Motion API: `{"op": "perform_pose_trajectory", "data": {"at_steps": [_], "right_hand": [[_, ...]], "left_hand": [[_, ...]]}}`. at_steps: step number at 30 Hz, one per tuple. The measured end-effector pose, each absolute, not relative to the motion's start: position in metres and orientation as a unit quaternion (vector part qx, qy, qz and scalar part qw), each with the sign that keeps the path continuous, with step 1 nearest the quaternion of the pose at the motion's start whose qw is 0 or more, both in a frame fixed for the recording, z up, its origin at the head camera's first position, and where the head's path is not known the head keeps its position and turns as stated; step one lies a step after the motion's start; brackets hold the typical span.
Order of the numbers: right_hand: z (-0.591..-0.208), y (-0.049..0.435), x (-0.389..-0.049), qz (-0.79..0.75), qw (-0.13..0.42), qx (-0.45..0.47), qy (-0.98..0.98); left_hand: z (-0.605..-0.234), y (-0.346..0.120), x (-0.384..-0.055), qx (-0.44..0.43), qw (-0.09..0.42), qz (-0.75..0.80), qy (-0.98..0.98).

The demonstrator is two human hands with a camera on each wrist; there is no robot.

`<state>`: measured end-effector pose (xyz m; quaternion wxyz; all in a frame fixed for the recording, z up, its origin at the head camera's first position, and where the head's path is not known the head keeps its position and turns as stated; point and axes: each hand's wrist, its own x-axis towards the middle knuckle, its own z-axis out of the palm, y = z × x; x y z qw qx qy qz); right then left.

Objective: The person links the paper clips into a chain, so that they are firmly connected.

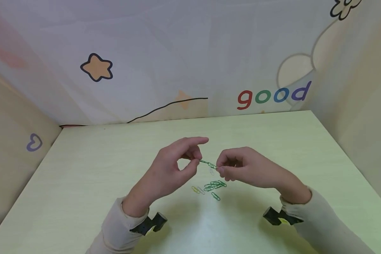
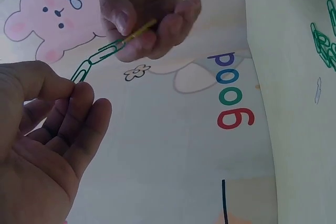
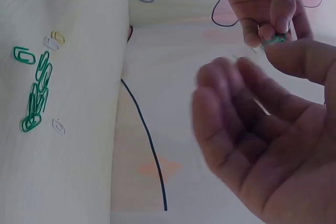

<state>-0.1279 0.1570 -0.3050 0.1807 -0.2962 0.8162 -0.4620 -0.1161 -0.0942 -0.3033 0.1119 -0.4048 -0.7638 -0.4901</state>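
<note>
Above the table, a short chain of linked green paper clips [image 2: 105, 53] stretches between the two hands. My left hand [image 1: 174, 169] pinches one end of it between thumb and index finger, the other fingers lifted. At the opposite end my right hand [image 1: 249, 167] pinches a yellow paper clip [image 2: 142, 30], which meets the last green clip at the fingertips. The yellow clip is hidden by the fingers in the head view. Below the hands lies a small pile of green paper clips [image 1: 214, 185].
A single green paper clip [image 1: 215, 196] lies just in front of the pile. To its left are a yellow clip [image 1: 195, 189] and a white clip [image 1: 201, 190]. Another white clip [image 1: 212, 171] lies behind the pile. Printed cloth walls border the pale table [image 1: 82, 183].
</note>
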Motion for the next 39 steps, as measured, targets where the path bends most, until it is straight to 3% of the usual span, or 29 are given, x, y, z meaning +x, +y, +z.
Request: {"op": "perform_pose_trajectory", "data": {"at_steps": [7, 15, 28, 39], "right_hand": [[-0.312, 0.152, -0.127, -0.508, 0.174, -0.316, 0.782], [-0.322, 0.144, -0.127, -0.629, 0.217, -0.34, 0.665], [-0.319, 0.148, -0.127, -0.642, 0.229, -0.32, 0.658], [-0.31, 0.162, -0.133, -0.627, 0.16, -0.291, 0.704]], "left_hand": [[-0.301, -0.092, -0.112, -0.431, 0.131, -0.443, -0.775], [-0.299, -0.09, -0.11, -0.446, 0.149, -0.43, -0.771], [-0.3, -0.089, -0.111, -0.461, 0.159, -0.426, -0.762], [-0.328, -0.1, -0.137, -0.383, 0.085, -0.45, -0.802]]}}
